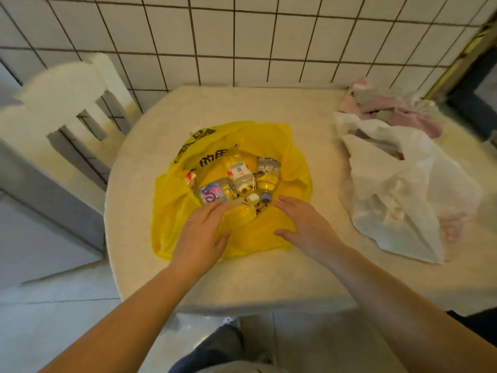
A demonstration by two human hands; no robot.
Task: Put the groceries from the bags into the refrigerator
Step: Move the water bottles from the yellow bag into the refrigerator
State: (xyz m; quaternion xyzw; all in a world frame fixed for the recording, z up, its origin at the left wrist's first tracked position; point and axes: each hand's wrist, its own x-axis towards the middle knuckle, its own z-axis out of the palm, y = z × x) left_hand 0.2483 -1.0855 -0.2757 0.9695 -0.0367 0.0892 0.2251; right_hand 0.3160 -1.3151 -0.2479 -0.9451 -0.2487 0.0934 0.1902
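Observation:
A yellow plastic bag (271, 146) lies open on the round table (242, 281). Inside it lie several drink bottles: one with a purple and blue label (211, 194), one with a white and orange label (240, 175), and a clear one with a grey cap (266, 179). My left hand (201, 232) reaches over the bag's near edge with straight fingers, its fingertips at the purple-labelled bottle. My right hand (304, 224) hovers flat over the bag's near right side, fingers straight, close to the grey cap. Neither hand holds anything.
A white plastic bag (398, 195) with pale packages stands on the table's right side, with pink packets (387, 109) behind it. A white chair (67, 109) stands to the left against the tiled wall. The refrigerator is not in view.

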